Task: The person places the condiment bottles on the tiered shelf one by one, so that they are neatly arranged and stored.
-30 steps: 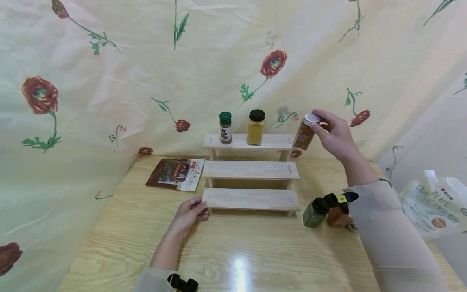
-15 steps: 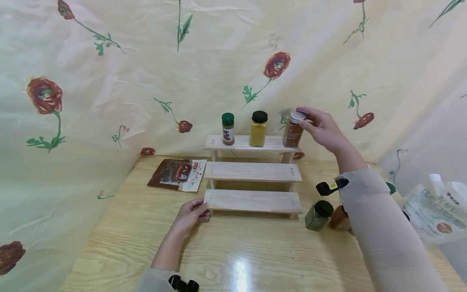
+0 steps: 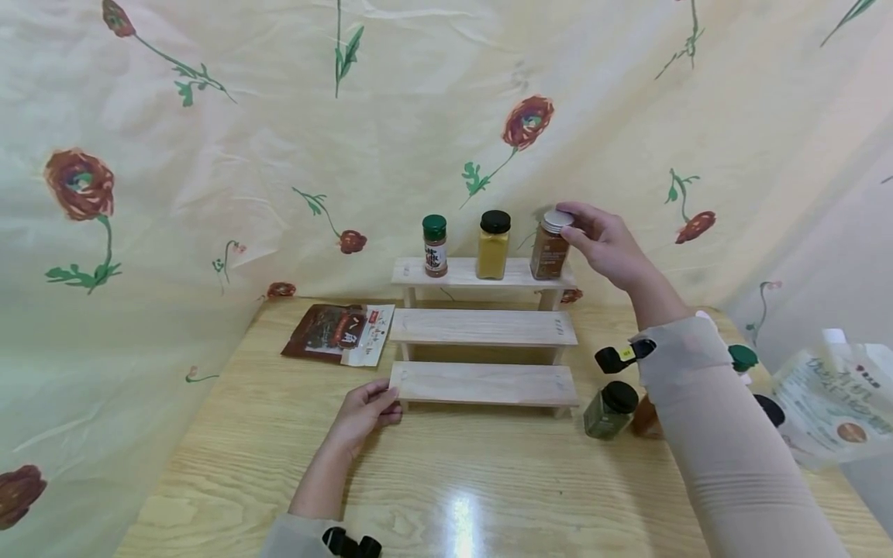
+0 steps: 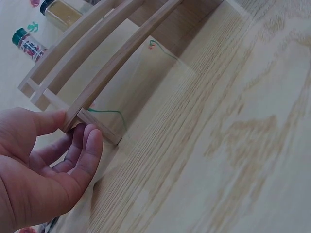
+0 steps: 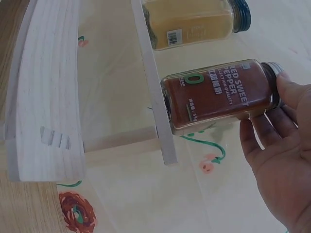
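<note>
My right hand (image 3: 605, 242) grips a glass spice jar (image 5: 218, 94) by its silver lid, fingers and thumb around the top. The jar, with a "Red Sweet Pepper" label and reddish-brown contents, stands upright at the right end of the top step of a three-tier wooden rack (image 3: 481, 325). To its left on that step are a yellow spice jar (image 3: 492, 252) with a black lid and a small green-capped bottle (image 3: 435, 248). My left hand (image 4: 53, 160) pinches the left end of the bottom step, thumb on top and fingers curled beneath.
Left of the rack lies a brown and white packet (image 3: 338, 335). A green-filled jar (image 3: 608, 415) with a black lid stands right of the rack, more containers partly hidden behind the right sleeve. A white pouch (image 3: 837, 403) sits at the far right. Floral cloth (image 3: 230, 170) hangs behind.
The right hand has brought the red pepper jar left from beside the rack onto the top step, turned it upright, and shifted it slightly further left. The left hand keeps its hold.
</note>
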Motion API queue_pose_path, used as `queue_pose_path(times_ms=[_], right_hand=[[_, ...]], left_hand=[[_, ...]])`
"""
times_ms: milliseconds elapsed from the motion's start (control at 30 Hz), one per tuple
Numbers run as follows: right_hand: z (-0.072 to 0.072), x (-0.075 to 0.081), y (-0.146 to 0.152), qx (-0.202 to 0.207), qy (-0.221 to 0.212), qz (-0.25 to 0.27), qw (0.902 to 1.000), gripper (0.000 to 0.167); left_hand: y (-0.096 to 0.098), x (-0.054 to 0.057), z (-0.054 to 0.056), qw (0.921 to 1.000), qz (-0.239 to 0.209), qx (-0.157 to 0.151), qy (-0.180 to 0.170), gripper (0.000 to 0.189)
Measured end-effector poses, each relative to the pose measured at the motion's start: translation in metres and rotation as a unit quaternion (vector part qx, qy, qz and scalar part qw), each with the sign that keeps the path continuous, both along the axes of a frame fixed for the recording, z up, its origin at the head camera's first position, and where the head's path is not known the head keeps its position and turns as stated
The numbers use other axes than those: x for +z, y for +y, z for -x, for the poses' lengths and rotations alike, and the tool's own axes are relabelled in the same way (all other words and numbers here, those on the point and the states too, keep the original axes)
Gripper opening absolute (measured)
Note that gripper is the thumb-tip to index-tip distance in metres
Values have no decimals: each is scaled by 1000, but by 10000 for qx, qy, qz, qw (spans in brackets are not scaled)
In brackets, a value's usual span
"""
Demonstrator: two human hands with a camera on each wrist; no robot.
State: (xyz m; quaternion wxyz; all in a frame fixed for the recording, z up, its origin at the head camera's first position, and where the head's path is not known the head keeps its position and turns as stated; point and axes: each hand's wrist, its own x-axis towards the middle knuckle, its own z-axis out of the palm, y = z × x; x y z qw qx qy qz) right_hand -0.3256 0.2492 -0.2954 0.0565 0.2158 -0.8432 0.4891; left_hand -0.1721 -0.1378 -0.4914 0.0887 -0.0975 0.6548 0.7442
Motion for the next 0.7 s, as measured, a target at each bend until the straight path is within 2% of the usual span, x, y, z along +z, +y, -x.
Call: queue_pose_path(times_ms=[333,467,700], right_hand=[[-6,-4,4,-13,33,222,9997,51],[-11,-8,9,-222,187,265,9992,51],[-23,-23,20,-831,452,253,9952,48]], left_hand=[[1,-2,0,10000,-18,13,-13,36],[1,-2,1,10000,-14,14,-21,36],[0,0,0,10000,-77,0,-33,37]])
